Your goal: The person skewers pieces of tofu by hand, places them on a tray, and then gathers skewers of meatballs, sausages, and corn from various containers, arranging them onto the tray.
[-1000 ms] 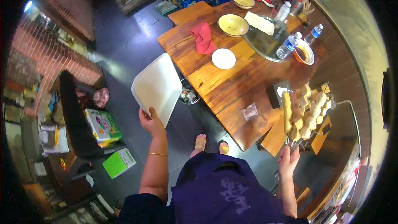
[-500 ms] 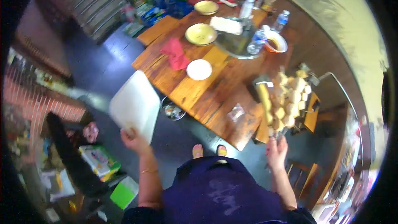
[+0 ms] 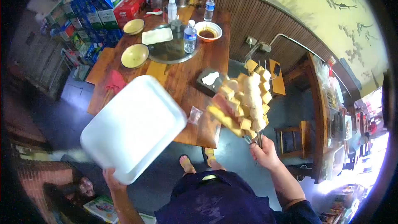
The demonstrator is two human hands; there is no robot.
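Observation:
My left hand (image 3: 114, 179) grips the lower edge of a large white tray (image 3: 134, 126), tilted and with nothing on it. The tray hangs over the left part of the wooden table and hides some of it. In my right hand (image 3: 265, 153) is a bunch of skewers (image 3: 248, 97), held by the thin ends with the food pointing up and away. Yellowish cubes, a long pale piece, a yellow strip and some pink pieces are threaded on them. The bunch is just off the table's right edge.
On the wooden table (image 3: 174, 89) are two yellow bowls (image 3: 134, 56), a round metal tray (image 3: 172, 56), bottles (image 3: 190, 37), a sauce bowl (image 3: 208, 32), a black box (image 3: 210, 81) and a red cloth (image 3: 115, 81). A wooden stool (image 3: 294, 141) and shelf stand right.
The view has swung to the right. The white tray has risen and now overlaps the table, flatter towards the camera. The skewers remain in my right hand, seen more clearly.

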